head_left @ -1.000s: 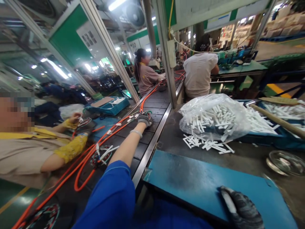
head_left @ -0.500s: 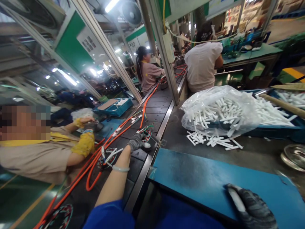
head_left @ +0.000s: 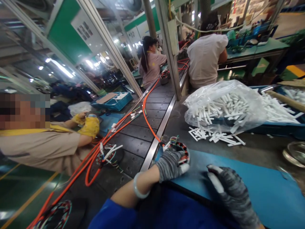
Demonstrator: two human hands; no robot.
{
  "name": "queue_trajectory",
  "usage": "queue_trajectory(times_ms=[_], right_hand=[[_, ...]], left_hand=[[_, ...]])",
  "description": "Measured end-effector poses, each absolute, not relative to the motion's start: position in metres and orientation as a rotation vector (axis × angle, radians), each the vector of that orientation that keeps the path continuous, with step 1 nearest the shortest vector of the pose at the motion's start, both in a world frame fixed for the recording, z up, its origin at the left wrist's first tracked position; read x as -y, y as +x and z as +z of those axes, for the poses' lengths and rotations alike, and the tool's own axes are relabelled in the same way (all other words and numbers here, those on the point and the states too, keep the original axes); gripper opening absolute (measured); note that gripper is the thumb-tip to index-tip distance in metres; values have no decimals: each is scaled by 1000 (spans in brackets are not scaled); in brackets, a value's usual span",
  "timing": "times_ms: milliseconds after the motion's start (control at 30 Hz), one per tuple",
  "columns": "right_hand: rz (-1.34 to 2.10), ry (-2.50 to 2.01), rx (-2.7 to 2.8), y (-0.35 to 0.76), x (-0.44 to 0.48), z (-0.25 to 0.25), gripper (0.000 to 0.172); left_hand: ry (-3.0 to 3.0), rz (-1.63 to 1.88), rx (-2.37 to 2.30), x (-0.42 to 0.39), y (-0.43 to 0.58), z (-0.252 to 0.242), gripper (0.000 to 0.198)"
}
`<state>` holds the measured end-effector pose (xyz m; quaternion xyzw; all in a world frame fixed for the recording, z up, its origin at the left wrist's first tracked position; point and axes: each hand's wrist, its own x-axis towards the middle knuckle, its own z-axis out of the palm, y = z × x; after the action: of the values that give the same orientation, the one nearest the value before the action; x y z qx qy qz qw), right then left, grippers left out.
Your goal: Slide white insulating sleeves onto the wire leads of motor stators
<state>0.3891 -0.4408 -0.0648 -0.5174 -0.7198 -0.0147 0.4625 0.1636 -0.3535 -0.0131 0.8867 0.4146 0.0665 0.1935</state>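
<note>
1. Left hand [head_left: 171, 166], head view: we find it in a grey striped glove, fingers and thumb clamped on the near side of a wire ring [head_left: 185, 152].
2. We locate that wire ring at the far left end of a blue board [head_left: 264, 186]; whether it rests on the board or is held just above, we cannot tell.
3. From the ring, an orange cable [head_left: 149, 125] crosses a metal rail [head_left: 164, 122] and runs away along a dark belt [head_left: 137, 140].
4. Right hand [head_left: 230, 187], same view: we see it gloved alike, over the blue board, well to the right of the ring. Its fingers are bent and we note nothing in them; whether thumb and fingertip meet, we cannot tell.
5. On the left wrist we record a pale bracelet [head_left: 136, 187], with a blue sleeve [head_left: 115, 216] behind it.
6. Left of the hands we note a second ring [head_left: 108, 156], with white tubes lying across it.
7. Beyond the board we count one clear bag [head_left: 224, 105] full of white tubes, with loose tubes [head_left: 219, 137] spilled in front and a blue tray [head_left: 274, 126] beside it.
8. At far left we observe a co-worker in yellow oversleeves [head_left: 89, 127].
</note>
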Motion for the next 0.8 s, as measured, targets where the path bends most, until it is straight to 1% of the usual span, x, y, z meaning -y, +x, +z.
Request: queue_trajectory(times_ms=[100,200,267,300,333,433,467,533,667,733,800], right_hand=[[-161,-1124,1860,372,428,-46,21],[-171,-1088,1903,367,425,-40,23],[-124,-1041,1975,365,427,-42,27],[-83,-1014,2016,364,428,-45,30],[-25,-995,2057,364,429,-49,35],[199,-965,2149,366,428,-64,53],[267,-950,2159,368,428,-69,55],[368,-912,2134,375,427,-78,51],[568,-946,1867,390,424,-86,45],[696,-1033,1673,394,420,-84,41],[772,-1143,1484,394,415,-78,38]], left_hand=[[2360,382,-824,350,167,8,50],[2273,523,-687,326,140,12,68],[2257,373,-722,307,115,2,79],[2279,267,-789,299,103,-4,80],[2320,173,-901,294,92,-10,76],[2413,-4,-1191,291,69,-14,48],[2430,-7,-1233,295,64,-8,40],[2478,79,-1216,310,57,15,34],[2748,442,-1026,355,59,76,36],[2971,471,-935,373,68,99,31],[3168,412,-922,375,79,109,30]])
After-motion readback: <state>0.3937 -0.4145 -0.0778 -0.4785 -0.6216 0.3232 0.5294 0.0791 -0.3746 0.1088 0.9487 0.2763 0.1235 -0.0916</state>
